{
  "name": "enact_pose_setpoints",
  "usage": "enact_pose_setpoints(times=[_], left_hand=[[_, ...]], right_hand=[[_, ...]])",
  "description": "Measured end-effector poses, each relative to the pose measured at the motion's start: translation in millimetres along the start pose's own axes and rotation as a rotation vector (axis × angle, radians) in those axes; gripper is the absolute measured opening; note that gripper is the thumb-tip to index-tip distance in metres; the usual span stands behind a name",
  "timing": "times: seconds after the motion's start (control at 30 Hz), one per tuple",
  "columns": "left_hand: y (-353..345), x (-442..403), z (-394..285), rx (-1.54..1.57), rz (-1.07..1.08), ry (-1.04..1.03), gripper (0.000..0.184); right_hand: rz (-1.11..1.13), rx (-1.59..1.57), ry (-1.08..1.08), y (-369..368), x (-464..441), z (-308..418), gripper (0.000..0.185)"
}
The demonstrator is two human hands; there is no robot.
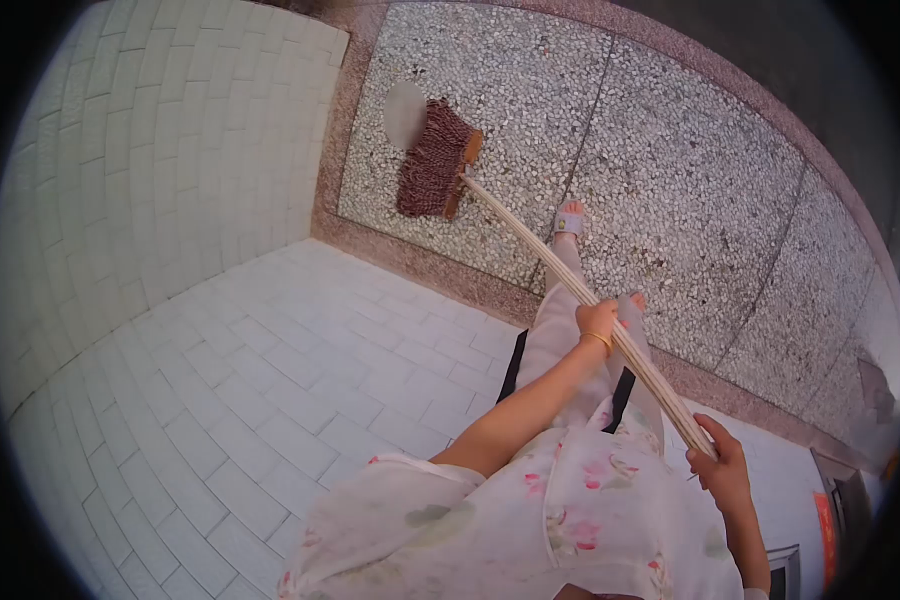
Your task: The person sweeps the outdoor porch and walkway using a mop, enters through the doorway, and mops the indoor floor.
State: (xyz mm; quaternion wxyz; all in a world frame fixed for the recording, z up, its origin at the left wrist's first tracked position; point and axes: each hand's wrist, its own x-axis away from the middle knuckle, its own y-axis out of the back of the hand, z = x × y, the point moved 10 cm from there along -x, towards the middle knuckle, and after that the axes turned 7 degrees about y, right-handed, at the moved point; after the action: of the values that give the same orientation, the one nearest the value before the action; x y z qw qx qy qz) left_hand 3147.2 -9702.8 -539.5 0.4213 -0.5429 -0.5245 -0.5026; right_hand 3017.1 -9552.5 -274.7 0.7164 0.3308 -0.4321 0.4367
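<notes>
A mop with reddish-brown yarn strands [428, 165] and a wooden head block [469, 150] rests on the pebbled floor. Its long, pale handle [530, 238] runs diagonally back toward my body. Around the middle of that handle my left hand [598, 320] is closed, with a yellow bracelet at the wrist. Further up, near the handle's end, my right hand [720, 460] also grips it. Part of each hand's fingers is hidden behind the pole.
White tiled walls [170, 150] meet in a corner at the left. A reddish stone border [400, 255] edges the pebbled floor [690, 190]. My sandalled foot [569, 222] stands close to the handle. At lower right, a red strip [825, 530] hangs beside a dark opening.
</notes>
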Motion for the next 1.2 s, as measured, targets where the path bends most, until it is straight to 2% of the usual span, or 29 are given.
enact_pose_setpoints(times=[0.07,0.2,0.33,0.43,0.47,0.5,0.57,0.63,0.77,0.87,0.9,0.97,1.07,1.1,1.17,1.2], left_hand=[[-8.6,3.6,5.8,-0.031,0.044,0.024,0.012],[-10.1,-11.2,-43.3,0.048,0.044,-0.020,0.011],[29.2,-75.6,-131.7,0.037,-0.032,-0.121,0.009],[68.5,-110.1,-217.4,-0.017,-0.131,-0.161,0.009],[84.6,-140.3,-244.0,-0.086,-0.094,-0.165,0.007],[100.8,-155.7,-273.2,-0.054,-0.136,-0.165,0.010],[120.4,-168.7,-326.8,-0.189,-0.143,-0.170,0.008],[136.2,-182.7,-358.7,-0.193,-0.147,-0.183,0.007],[118.3,-169.8,-333.0,-0.115,-0.059,-0.163,0.007],[88.4,-147.8,-259.1,-0.083,-0.106,-0.211,0.007],[74.9,-143.2,-228.5,-0.071,-0.078,-0.214,0.007],[39.2,-109.5,-163.6,-0.006,-0.073,-0.183,0.008],[-9.5,-52.3,-57.7,-0.060,-0.106,-0.128,0.010],[-23.7,-50.0,-10.9,-0.026,-0.031,-0.097,0.009],[-44.7,-6.0,69.1,-0.140,-0.043,-0.080,0.009],[-61.2,26.6,109.1,-0.080,0.038,-0.022,0.009]], right_hand=[[-0.113,-0.127,-0.138,8.1,3.6,-10.2,0.049],[-0.163,-0.128,-0.097,3.3,-29.4,23.1,0.048],[-0.008,-0.127,0.007,-58.5,-101.4,70.4,0.048],[0.150,-0.107,0.185,-123.8,-171.1,98.8,0.052],[0.187,-0.072,0.270,-143.8,-192.1,110.9,0.053],[0.275,-0.135,0.184,-167.5,-204.3,125.4,0.055],[0.268,-0.147,0.321,-200.8,-231.1,156.2,0.050],[0.328,-0.213,0.366,-223.5,-239.4,179.7,0.052],[0.317,-0.192,0.325,-201.6,-218.2,168.3,0.052],[0.221,-0.162,0.299,-146.2,-187.2,108.9,0.053],[0.203,-0.145,0.262,-124.8,-172.4,84.5,0.052],[0.117,-0.127,0.325,-77.0,-141.9,44.1,0.051],[-0.021,-0.277,0.131,-5.4,-70.8,-27.9,0.047],[-0.068,-0.291,0.075,16.3,-43.6,-55.7,0.046],[-0.138,-0.318,0.065,53.1,13.1,-113.7,0.044],[-0.171,-0.318,0.014,68.7,43.6,-144.0,0.044]])
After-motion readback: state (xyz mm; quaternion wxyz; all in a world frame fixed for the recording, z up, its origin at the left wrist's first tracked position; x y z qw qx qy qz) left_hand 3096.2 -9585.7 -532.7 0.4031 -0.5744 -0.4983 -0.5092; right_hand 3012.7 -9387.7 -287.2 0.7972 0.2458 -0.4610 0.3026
